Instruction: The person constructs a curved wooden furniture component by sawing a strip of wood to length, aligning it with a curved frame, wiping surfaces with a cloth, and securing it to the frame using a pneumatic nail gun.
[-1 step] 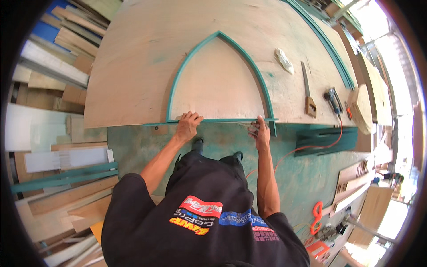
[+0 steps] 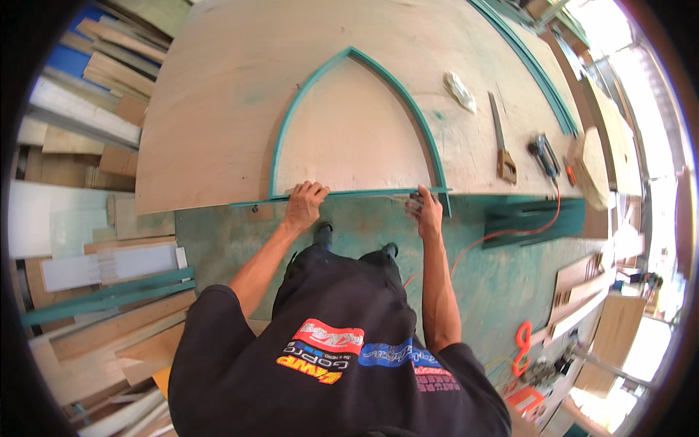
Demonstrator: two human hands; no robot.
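A teal pointed-arch frame (image 2: 290,105) made of thin strips lies flat on the plywood tabletop, its point away from me. Along the table's near edge, a straight teal strip (image 2: 375,193) crosses the open base of the arch and sticks out past both sides. My left hand (image 2: 304,205) is closed on this strip near the arch's left foot, fingers curled over the top. Close to the right foot, my right hand (image 2: 427,213) pinches the same strip from below and in front, with some fingers partly hidden. A short piece of the right leg hangs past the table edge.
On the tabletop (image 2: 211,131) to the right lie a handsaw (image 2: 502,142), a crumpled plastic bag (image 2: 460,92), a nail gun (image 2: 544,156) with a red hose (image 2: 510,239), and an orange-handled tool (image 2: 569,172). Long teal strips (image 2: 528,62) run along the far right; boards (image 2: 109,288) are stacked left.
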